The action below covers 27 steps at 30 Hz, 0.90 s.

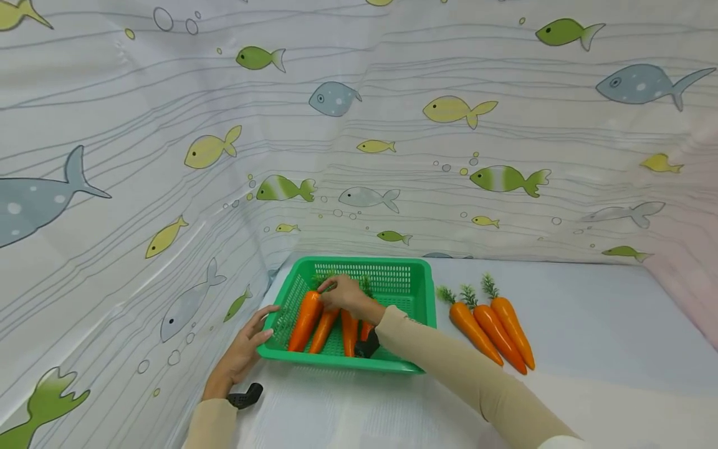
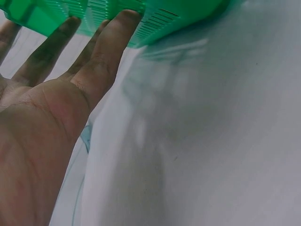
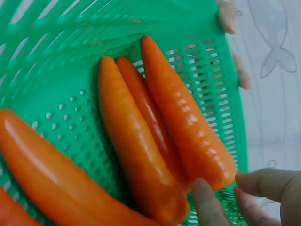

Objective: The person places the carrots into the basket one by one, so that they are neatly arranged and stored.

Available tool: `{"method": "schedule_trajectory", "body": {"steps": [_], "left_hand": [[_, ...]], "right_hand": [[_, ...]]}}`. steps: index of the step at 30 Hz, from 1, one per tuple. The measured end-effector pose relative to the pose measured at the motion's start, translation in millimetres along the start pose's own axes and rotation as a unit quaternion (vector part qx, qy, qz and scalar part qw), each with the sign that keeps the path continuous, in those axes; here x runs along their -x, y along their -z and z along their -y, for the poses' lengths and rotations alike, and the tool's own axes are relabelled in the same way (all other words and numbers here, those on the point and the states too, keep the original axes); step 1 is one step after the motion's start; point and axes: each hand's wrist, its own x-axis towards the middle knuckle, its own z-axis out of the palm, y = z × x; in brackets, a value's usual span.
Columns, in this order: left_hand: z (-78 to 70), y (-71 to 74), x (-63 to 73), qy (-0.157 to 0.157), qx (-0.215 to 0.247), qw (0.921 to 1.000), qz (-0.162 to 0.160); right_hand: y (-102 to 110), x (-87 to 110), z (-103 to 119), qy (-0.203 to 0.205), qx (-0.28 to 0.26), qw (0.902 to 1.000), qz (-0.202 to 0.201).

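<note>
My right hand (image 1: 346, 296) reaches into a green plastic basket (image 1: 364, 362). Its thumb and a finger pinch the thick leafy end of an orange carrot (image 3: 186, 117) lying along the basket's left side. Two more carrots lie close by that one: a lighter one (image 3: 134, 146) and another (image 3: 150, 113) partly covered between them. Farther right inside the basket is another carrot (image 1: 349, 333), partly behind my wrist. My left hand (image 1: 241, 349) is at the basket's left rim, with extended fingers (image 2: 106, 56) against the slotted wall in the left wrist view.
Right of the basket, three carrots with green tops lie side by side on the white table: a left one (image 1: 473, 330), a middle one (image 1: 499, 337) and a right one (image 1: 513, 324). A fish-patterned curtain (image 1: 415, 162) stands behind and along the left.
</note>
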Motion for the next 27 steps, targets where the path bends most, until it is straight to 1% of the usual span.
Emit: {"method": "schedule_trajectory", "body": {"steps": [2,6,9,11,15,18,23,26,27], "left_hand": [[-1.0,-1.0,-2.2,-0.004,0.002,1.0000,0.002],[-3.2,-1.9,-4.9,-0.003,0.001,1.0000,-0.003],[-4.5,-2.4,-5.9,-0.002,0.000,1.0000,-0.004],[-4.9,-2.7,-6.3,-0.001,0.002,1.0000,-0.003],[-4.1,-3.1,-6.2,-0.001,0.008,1.0000,-0.001],[-2.1,-2.7,-5.7,-0.003,0.010,0.9999,0.002],[0.4,-1.3,-4.0,-0.008,0.008,0.9999,0.002],[0.1,-1.4,-3.8,-0.006,0.009,0.9999,0.003],[-0.3,-1.6,-3.9,-0.005,0.010,0.9999,0.003]], "right_hand": [[7.7,3.4,5.2,0.005,0.011,0.9999,-0.009],[26.4,11.7,19.7,0.001,0.027,0.9995,-0.019],[44.0,18.7,27.7,0.002,0.033,0.9994,-0.010],[57.6,23.6,29.4,0.010,0.036,0.9993,-0.002],[86.1,40.3,32.5,0.030,0.051,0.9982,0.011],[108.4,55.9,34.5,0.040,0.058,0.9975,0.007],[150.2,80.0,26.1,0.049,0.063,0.9966,-0.020],[176.6,98.9,16.1,0.047,0.068,0.9959,-0.037],[184.7,105.6,12.2,0.041,0.069,0.9957,-0.047]]}}
